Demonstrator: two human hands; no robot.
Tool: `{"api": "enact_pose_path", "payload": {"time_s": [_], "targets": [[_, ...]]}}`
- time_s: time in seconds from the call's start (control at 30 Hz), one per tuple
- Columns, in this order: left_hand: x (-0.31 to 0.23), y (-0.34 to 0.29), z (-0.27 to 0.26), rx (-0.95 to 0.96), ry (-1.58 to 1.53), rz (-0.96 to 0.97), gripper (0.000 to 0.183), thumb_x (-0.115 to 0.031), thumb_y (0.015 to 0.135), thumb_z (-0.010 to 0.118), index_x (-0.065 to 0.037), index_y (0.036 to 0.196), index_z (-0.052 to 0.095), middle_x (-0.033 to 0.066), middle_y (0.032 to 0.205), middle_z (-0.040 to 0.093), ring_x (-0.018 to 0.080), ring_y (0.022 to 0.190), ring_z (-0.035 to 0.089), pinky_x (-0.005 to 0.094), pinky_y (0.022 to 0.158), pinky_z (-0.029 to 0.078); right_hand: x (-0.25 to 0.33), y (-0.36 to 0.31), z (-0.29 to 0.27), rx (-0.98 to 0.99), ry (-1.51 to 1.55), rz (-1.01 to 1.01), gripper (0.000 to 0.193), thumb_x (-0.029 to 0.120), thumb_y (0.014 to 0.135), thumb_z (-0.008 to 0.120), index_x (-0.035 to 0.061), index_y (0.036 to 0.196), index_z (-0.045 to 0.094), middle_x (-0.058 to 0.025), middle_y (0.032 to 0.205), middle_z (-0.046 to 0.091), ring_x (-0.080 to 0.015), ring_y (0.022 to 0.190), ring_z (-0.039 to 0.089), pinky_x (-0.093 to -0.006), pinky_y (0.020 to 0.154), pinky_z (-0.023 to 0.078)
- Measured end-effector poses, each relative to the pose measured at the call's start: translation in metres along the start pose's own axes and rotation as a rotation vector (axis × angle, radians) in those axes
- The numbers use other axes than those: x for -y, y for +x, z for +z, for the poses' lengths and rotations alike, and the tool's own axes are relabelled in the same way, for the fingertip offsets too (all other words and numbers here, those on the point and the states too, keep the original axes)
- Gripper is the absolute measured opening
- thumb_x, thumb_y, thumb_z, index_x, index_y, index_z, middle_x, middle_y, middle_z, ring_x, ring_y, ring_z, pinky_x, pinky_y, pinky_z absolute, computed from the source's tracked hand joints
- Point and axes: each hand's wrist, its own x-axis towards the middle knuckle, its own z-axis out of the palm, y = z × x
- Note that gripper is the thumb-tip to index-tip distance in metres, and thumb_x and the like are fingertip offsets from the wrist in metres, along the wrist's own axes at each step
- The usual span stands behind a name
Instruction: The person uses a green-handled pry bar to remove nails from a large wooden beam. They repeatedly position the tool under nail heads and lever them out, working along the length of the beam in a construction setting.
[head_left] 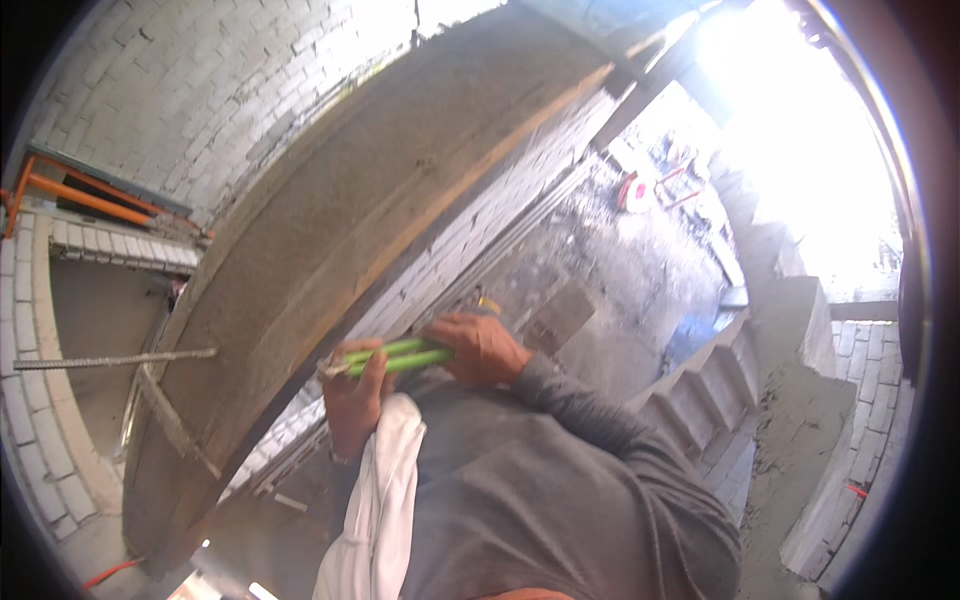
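Both hands are closed on a bright green tool (pixel 405 358) with two parallel bars like handles; its exact kind I cannot make out. My left hand (pixel 360 385) grips its left end, where a small pale tip sticks out past the fingers. Around the right end wrap the fingers of my right hand (pixel 480 348). The tool lies nearly level, in front of my dark grey shirt (pixel 530 480). A white cloth (pixel 375 510) hangs beside my left forearm, partly covering it.
A long concrete beam (pixel 330 220) runs diagonally past my hands. From its side a ribbed steel bar (pixel 115 360) juts out. Concrete stairs (pixel 705 385) descend at the right, beside a rough stepped edge (pixel 800 430). Far below lies a littered floor (pixel 640 260). An orange frame (pixel 90 195) stands left.
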Motion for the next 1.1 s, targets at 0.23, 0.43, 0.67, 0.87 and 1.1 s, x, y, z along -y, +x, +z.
{"api": "enact_pose_path", "payload": {"time_s": [0.23,0.43,0.67,0.87,1.1], "targets": [[-0.017,0.018,0.018,0.114,0.093,0.166,0.025,-0.016,0.091,0.078,-0.003,0.107,0.063,0.0025,0.079,0.068,0.0082,0.068,0.064,0.0241,0.060,0.051,-0.001,-0.001,-0.015,-0.074,-0.122,-0.067,0.032,0.009,0.079,0.071,0.0060,0.110,0.064,-0.0138,0.093,0.066,-0.0364,0.091,0.065,-0.0454,0.079,0.052],[-0.023,0.031,0.041,0.130,0.078,0.148,0.045,-0.023,0.086,0.083,-0.002,0.117,0.058,0.0050,0.083,0.070,0.0103,0.069,0.068,0.0254,0.059,0.052,-0.006,0.001,-0.004,0.025,0.180,0.215,0.018,0.015,0.091,0.066,0.0012,0.096,0.056,-0.0213,0.082,0.061,-0.0420,0.077,0.063,-0.0464,0.065,0.046],[-0.034,0.067,0.031,-0.182,0.272,0.330,0.063,-0.019,0.091,0.076,-0.001,0.144,0.047,0.0061,0.112,0.068,0.0135,0.103,0.062,0.0297,0.087,0.048,-0.040,0.004,-0.039,0.010,0.306,0.404,0.029,0.028,0.104,0.054,-0.0005,0.100,0.056,-0.0170,0.074,0.056,-0.0291,0.065,0.057,-0.0418,0.062,0.044],[-0.030,0.121,0.046,-0.433,0.488,0.590,0.050,-0.004,0.094,0.067,0.001,0.141,0.049,0.0185,0.127,0.064,0.0272,0.125,0.059,0.0414,0.109,0.045,-0.066,0.023,-0.096,-0.256,0.472,0.519,0.035,0.032,0.105,0.053,-0.0021,0.107,0.058,-0.0088,0.084,0.066,-0.0145,0.073,0.064,-0.0293,0.067,0.052],[-0.013,0.165,0.060,-0.576,0.629,0.626,0.053,-0.011,0.097,0.065,0.000,0.145,0.044,0.0185,0.147,0.053,0.0327,0.140,0.046,0.0463,0.117,0.036,-0.118,0.097,-0.224,-0.514,-0.194,0.070,0.027,0.025,0.106,0.054,0.0017,0.095,0.060,-0.0043,0.079,0.060,-0.0132,0.069,0.056,-0.0321,0.065,0.047]]}}
